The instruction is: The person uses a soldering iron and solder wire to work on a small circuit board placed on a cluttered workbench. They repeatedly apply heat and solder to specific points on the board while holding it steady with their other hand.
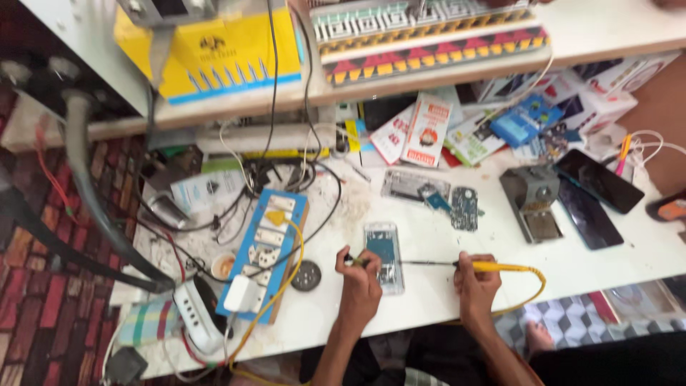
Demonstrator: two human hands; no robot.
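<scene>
My left hand [359, 286] is closest to me, fingers pinched around a small dark tool [355, 261] at the left edge of the opened phone [384, 256], which lies flat on the white table [629, 257] just ahead of my hands. Further left sits the blue power strip [263, 250], with a round black disc [306, 275] beside it. On the right, my right hand [476, 284] grips the yellow soldering iron [493, 266], fingers curled tight, its thin tip reaching left toward the phone.
</scene>
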